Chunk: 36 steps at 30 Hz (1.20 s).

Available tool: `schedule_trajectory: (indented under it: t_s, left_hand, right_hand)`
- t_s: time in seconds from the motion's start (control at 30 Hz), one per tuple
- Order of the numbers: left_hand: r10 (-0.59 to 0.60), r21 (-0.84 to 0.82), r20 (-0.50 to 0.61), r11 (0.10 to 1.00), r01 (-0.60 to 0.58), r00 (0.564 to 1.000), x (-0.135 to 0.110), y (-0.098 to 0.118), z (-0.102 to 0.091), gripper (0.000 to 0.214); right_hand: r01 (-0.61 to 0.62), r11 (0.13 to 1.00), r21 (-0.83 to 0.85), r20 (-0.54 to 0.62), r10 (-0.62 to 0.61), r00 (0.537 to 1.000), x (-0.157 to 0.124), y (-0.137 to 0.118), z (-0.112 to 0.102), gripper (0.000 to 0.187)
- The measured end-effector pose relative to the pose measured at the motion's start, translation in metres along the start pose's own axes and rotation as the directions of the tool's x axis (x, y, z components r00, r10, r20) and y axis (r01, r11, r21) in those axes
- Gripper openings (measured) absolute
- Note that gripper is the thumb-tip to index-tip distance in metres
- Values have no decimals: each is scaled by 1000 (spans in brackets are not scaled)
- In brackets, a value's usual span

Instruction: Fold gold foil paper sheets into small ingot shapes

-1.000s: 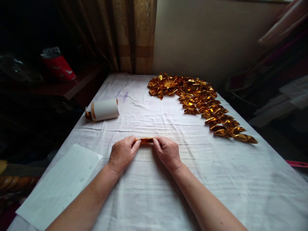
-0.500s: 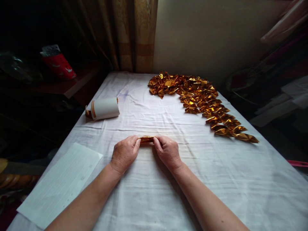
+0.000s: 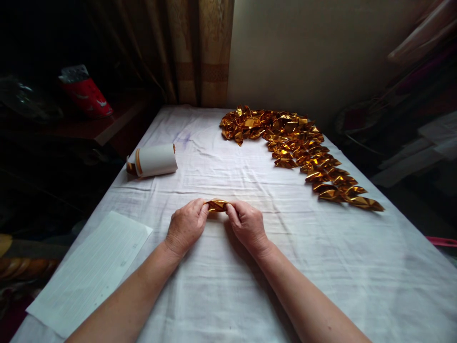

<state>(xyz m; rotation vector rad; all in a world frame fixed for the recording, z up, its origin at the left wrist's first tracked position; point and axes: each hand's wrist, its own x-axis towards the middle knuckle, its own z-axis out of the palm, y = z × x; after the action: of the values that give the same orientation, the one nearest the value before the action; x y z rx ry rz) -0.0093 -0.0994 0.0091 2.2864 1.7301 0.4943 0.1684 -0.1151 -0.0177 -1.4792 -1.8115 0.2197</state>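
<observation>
A folded piece of shiny gold foil paper (image 3: 217, 206) is stretched between my two hands, a little above the white cloth (image 3: 221, 281). My left hand (image 3: 188, 224) pinches its left end between thumb and fingers. The right end is pinched by my right hand (image 3: 248, 224) in the same way. The middle of the foil piece bulges and shows creased facets. Farther off to the right lie many folded gold foil pieces (image 3: 296, 136), in a heap at the back that runs into rows toward the right edge.
A white roll (image 3: 157, 160) with gold-brown material inside lies at the left. Nearer me is a sheet of lined paper (image 3: 93, 271). Left of the table, a red container (image 3: 87, 97) stands on a dark shelf. Curtain (image 3: 198, 52) and wall (image 3: 285, 52) border the back.
The gold foil piece between my hands was flatter and narrower; now its middle is more puffed out. My right hand has shifted slightly left.
</observation>
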Motion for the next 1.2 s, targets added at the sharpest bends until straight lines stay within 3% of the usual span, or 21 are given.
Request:
schedule_trajectory:
  t_s: [0.1, 0.23, 0.5, 0.63, 0.83, 1.03, 1.2]
  left_hand:
    - [14, -33, -11, 999, -14, 1000, 0, -2, -1, 26]
    - [137, -138, 3, 981, -136, 991, -3, 1, -1, 26]
    - [40, -76, -12, 996, -41, 999, 1, -6, -4, 23]
    - [111, -78, -16, 991, -112, 994, -1, -3, -6, 23]
    - [239, -323, 35, 921, -215, 970, -3, 1, -8, 27]
    - [163, -331, -2, 931, -155, 987, 0, -5, -2, 27]
    - [202, -357, -15, 914, -194, 979, -2, 2, -3, 26]
  right_hand:
    - [31, 999, 32, 11, -31, 999, -1, 0, 0, 25]
    - [-44, 999, 13, -29, 45, 999, 0, 3, -1, 28]
    - [6, 1000, 2, 26, -6, 1000, 0, -1, -2, 26]
    - [-16, 999, -28, 25, 17, 1000, 1, 1, -2, 26]
    - [-66, 998, 3, 25, 66, 998, 1, 4, -2, 27]
    - [-12, 1000, 29, 51, 10, 999, -1, 0, -3, 28]
    - [-38, 999, 10, 63, 37, 997, -1, 1, -4, 28]
